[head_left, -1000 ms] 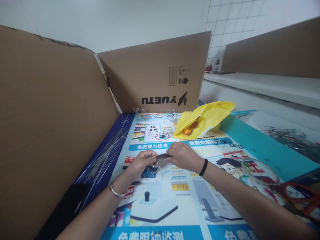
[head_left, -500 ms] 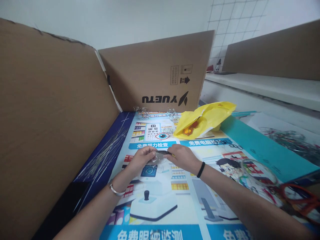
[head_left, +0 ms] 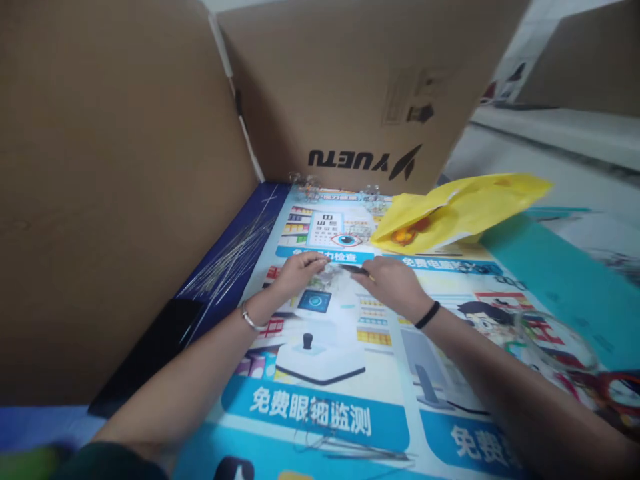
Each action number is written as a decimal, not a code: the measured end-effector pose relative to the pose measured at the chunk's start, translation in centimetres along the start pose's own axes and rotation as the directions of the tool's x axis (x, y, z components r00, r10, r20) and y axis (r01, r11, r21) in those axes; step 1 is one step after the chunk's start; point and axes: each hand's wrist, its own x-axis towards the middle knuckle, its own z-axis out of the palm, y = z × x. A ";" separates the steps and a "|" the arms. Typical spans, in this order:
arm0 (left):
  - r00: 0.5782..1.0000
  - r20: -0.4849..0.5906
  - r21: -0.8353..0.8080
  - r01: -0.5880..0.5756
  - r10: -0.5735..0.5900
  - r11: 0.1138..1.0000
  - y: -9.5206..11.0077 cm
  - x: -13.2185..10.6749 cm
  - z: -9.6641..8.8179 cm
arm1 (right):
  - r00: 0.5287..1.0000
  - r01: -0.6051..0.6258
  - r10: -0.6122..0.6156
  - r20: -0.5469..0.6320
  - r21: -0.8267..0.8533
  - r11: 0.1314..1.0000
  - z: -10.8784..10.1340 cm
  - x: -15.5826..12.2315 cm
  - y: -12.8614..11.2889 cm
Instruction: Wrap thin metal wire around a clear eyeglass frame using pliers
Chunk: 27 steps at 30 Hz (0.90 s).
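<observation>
L hand (head_left: 300, 273) is pinched shut-fingered at the tips on a thin wire piece (head_left: 327, 277), held up just over the middle of the desk (head_left: 333, 337); R hand (head_left: 397, 280) is closed round a slim dark tool (head_left: 353, 269), its tip near the wire. Can't tell from here if tool & wire touch, pic's too blurred.

Handling: wire prob. v. light, springy, easy to bend out of shape, maybe a bit slippery b/c it's smooth & thin. Best hold = fingertips, close to the bit being worked, no hard squeeze. Tool looks stiff & light; take it by the handle end, in the R palm.

Writing: rear cardboard panel (head_left: 320, 87) says "YUETU", upside down, w/ a leaf-like logo (head_left: 406, 162) alongside; box symbols above too smeared to read. Desk's printed top: "免费眼轴监测" reads OK nr the front, loose wires (head_left: 370, 455) just below it. Farther back, "免费视力检查" is partly behind the L hand; "免费电脑…" sits to its right, end unclear. Lower R banner: only "免费" legible. Yellow bag (head_left: 465, 210): no label I can make out.
</observation>
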 end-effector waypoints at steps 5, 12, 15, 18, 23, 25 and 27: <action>0.989 -0.022 0.229 -0.140 0.149 0.963 -1.6 1.0 -1.1 | 0.995 -0.077 0.078 -0.057 0.018 0.997 -0.1 0.4 0.5; 0.966 -0.138 0.310 -0.166 0.217 0.936 -2.7 1.5 -1.8 | 0.895 0.417 -0.438 0.081 0.197 0.887 -2.7 -1.2 -2.7; 0.956 -0.142 0.260 -0.216 0.258 0.941 -2.9 1.6 -1.6 | 0.738 0.589 -0.651 0.176 0.301 0.750 -3.9 -2.4 -4.7; 0.951 -0.113 0.201 -0.261 0.287 0.944 -2.8 1.4 -1.3 | 0.669 0.662 -0.720 0.183 0.293 0.689 -4.7 -3.7 -6.1; 0.972 -0.036 0.171 -0.221 0.231 0.960 -2.2 1.0 -0.8 | 0.630 0.724 -0.758 0.170 0.223 0.653 -5.3 -5.1 -7.4; 0.977 -0.017 0.169 -0.207 0.213 0.964 -2.1 0.9 -0.7 | 0.621 0.748 -0.767 0.163 0.171 0.641 -5.5 -5.5 -7.8; 0.980 -0.008 0.169 -0.195 0.199 0.966 -2.1 0.9 -0.6 | 0.614 0.763 -0.774 0.157 0.133 0.632 -5.6 -5.9 -8.0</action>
